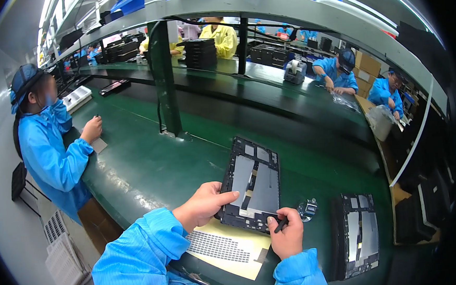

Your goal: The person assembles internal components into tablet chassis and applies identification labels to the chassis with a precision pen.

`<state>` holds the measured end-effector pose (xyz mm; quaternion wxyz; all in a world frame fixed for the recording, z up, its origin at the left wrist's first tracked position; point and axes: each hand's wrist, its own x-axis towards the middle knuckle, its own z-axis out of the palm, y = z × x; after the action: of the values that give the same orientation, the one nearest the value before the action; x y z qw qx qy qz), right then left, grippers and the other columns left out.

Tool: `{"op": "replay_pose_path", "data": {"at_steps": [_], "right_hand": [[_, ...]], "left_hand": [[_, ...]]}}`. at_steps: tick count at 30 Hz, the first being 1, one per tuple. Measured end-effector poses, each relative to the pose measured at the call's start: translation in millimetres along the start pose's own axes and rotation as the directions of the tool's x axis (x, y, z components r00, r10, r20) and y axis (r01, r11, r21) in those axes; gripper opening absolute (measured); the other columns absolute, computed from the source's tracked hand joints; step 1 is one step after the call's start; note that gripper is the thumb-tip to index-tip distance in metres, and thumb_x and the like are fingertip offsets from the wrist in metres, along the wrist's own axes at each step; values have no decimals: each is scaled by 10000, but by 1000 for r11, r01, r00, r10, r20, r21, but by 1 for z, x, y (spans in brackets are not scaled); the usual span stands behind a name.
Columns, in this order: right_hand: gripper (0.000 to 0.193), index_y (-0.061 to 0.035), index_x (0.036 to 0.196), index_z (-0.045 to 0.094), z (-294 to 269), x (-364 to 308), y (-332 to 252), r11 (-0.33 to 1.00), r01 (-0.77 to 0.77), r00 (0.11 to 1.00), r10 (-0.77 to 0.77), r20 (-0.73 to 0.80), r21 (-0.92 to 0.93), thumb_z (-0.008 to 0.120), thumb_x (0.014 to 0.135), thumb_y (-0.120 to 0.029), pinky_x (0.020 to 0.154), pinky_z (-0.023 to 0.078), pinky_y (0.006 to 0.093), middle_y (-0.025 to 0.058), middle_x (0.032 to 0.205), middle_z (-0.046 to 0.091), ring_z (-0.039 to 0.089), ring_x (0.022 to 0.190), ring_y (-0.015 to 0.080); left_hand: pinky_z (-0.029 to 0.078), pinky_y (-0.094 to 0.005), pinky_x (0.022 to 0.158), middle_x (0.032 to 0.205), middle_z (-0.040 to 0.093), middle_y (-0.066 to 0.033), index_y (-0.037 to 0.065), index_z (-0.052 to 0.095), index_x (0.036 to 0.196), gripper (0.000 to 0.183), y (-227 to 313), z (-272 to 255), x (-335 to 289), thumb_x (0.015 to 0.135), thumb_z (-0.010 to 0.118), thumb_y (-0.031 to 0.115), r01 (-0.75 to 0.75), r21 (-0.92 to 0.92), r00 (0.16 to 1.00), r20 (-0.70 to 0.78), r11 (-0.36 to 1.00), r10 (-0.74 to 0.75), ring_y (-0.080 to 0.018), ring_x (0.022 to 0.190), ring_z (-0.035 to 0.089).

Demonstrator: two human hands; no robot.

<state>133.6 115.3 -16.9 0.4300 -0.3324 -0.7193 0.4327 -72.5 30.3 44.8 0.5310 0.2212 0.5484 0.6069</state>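
My left hand grips the left edge of a black tablet frame with a silver back and a dark ribbon cable across its middle, thumb lying on top. The frame is held tilted above the green bench. At its lower right corner my right hand is closed round a short black stick-like tool; its kind does not show. Beneath the frame lies a yellowish sheet with rows of small dark stickers. To the right, a stack of similar tablet frames stands on the bench.
A small metal and clear object lies right of my right hand. A green post rises from the bench. At the left a co-worker in blue sits at the bench; other people work farther back. Black trays are stacked behind.
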Motion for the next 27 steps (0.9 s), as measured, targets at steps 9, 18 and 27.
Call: {"op": "replay_pose_path", "data": {"at_steps": [9,18,27], "right_hand": [[169,-15,977,572,0,-2,-13,996,62,995,-58,83,-56,657,857,-100,688,480,322,91,853,582,572,770,207],[190,-29,979,596,1,-5,-29,958,150,972,-98,211,-246,675,817,-90,695,480,379,142,885,588,580,794,321],[196,-35,979,599,8,-7,-34,938,186,958,-107,267,-292,677,804,-76,688,457,392,141,856,567,555,791,332]], "left_hand": [[493,-336,910,1119,620,-165,-85,489,1213,454,-14,-64,-75,825,654,86,-220,-106,975,-57,970,214,-204,1011,619],[544,-436,844,1074,616,-182,-67,476,1166,305,-22,-116,-76,951,526,143,-428,-379,811,-561,820,164,-281,923,649],[485,-296,797,1023,607,-127,-59,496,1123,376,-21,-140,-83,825,668,94,-291,169,475,-829,942,295,-174,893,593]]}}
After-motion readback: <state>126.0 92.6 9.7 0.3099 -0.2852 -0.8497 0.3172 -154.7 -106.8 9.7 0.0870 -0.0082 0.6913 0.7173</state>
